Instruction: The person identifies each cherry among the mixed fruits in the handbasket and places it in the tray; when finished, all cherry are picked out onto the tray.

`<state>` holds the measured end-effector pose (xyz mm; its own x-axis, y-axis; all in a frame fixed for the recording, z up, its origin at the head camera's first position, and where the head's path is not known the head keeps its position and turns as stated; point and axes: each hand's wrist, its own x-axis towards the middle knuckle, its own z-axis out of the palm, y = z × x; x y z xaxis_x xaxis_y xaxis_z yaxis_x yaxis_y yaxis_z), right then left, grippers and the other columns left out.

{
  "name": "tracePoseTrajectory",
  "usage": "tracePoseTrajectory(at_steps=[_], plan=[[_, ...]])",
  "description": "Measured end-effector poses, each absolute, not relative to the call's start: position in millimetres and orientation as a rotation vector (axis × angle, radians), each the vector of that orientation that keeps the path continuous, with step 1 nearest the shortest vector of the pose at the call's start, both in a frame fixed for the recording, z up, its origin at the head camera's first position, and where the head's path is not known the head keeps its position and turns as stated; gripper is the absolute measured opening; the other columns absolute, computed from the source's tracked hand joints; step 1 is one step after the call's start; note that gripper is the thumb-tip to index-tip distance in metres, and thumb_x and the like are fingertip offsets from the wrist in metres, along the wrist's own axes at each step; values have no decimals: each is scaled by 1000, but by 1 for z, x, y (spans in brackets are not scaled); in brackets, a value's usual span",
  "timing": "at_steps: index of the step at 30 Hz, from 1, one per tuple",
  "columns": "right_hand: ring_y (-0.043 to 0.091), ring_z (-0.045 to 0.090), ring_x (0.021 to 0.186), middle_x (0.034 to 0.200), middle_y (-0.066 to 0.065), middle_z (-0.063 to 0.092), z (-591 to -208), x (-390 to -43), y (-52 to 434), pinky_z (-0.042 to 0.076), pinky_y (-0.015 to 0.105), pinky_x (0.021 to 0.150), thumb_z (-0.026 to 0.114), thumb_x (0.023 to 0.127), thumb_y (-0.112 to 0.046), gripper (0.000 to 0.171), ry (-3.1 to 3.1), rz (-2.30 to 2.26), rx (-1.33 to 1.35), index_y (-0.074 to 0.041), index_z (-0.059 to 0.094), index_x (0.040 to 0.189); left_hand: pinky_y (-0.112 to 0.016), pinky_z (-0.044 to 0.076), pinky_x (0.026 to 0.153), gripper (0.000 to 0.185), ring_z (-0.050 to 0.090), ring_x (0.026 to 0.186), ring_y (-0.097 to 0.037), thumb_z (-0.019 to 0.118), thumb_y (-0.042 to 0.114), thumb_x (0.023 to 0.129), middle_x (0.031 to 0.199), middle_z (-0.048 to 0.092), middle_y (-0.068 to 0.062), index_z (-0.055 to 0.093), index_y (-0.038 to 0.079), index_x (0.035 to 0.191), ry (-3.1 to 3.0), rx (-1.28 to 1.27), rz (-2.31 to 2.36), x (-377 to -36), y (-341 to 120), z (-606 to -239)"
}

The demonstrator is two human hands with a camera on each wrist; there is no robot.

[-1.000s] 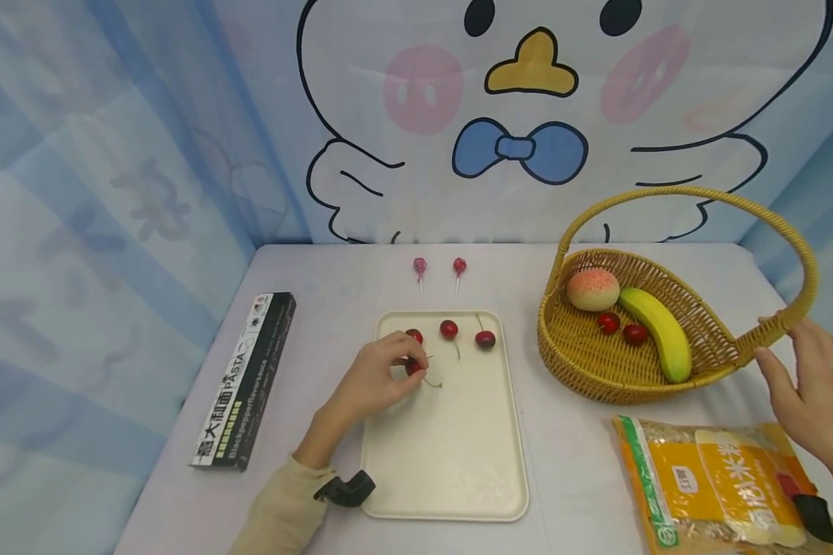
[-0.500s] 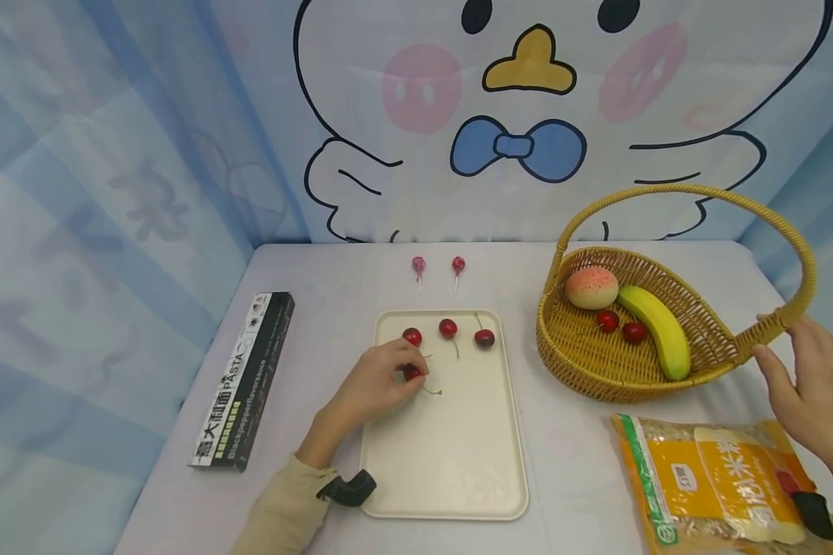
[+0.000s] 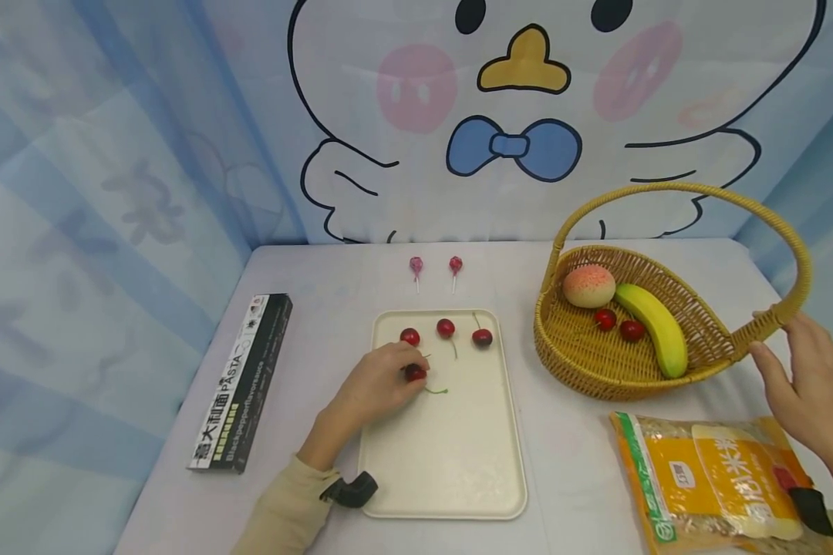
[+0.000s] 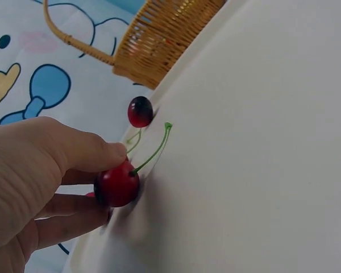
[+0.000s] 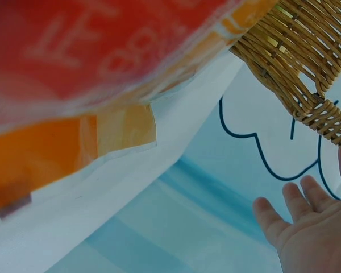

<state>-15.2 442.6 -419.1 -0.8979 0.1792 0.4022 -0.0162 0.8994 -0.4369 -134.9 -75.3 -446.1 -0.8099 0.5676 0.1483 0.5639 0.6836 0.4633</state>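
Observation:
My left hand [image 3: 378,385] pinches a dark red cherry [image 3: 416,373] with a green stem over the cream tray [image 3: 458,462]. In the left wrist view, thumb and fingers hold this cherry [image 4: 120,185] close to the tray surface. Three other cherries lie along the tray's far end, one of them [image 3: 482,338] at the right. My right hand [image 3: 812,385] is at the wicker basket [image 3: 576,378], touching the foot of its handle. The right wrist view shows its fingers [image 5: 295,202] loosely extended. Inside the basket are a banana [image 3: 655,327], a peach-like fruit [image 3: 588,286] and two cherries [image 3: 618,326].
A black and white pasta box [image 3: 243,381] lies left of the tray. Two lollipops [image 3: 416,266] lie beyond it. An orange plastic food bag [image 3: 715,482] sits in front of the basket, beneath the right forearm. A patterned curtain [image 3: 361,92] hangs behind the table.
The left fingers have shifted slightly around the pinched cherry, showing more of it, and its stem has turned. The cherry behind that hand has come into fuller view. The right hand stays at the basket.

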Motion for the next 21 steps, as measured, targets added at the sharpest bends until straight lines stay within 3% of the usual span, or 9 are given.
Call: tracePoseTrajectory(at_steps=[6, 21], plan=[[58, 13, 160, 169, 38, 21, -418, -15, 442, 3, 74, 130, 36, 117, -24, 52, -2626, 609, -123, 9, 32, 157, -33, 63, 84, 17, 71, 94, -16, 86, 17, 91, 111, 77, 1, 79, 16, 106, 2874, 971, 837, -135, -78, -436], [58, 13, 159, 169, 38, 21, -421, -15, 445, 3, 74, 130, 37, 117, -23, 52, -2626, 621, -122, 7, 31, 159, -31, 64, 93, 16, 74, 107, -25, 81, 10, 94, 115, 77, -6, 77, 9, 109, 2566, 1313, 1342, -153, -26, -413]])
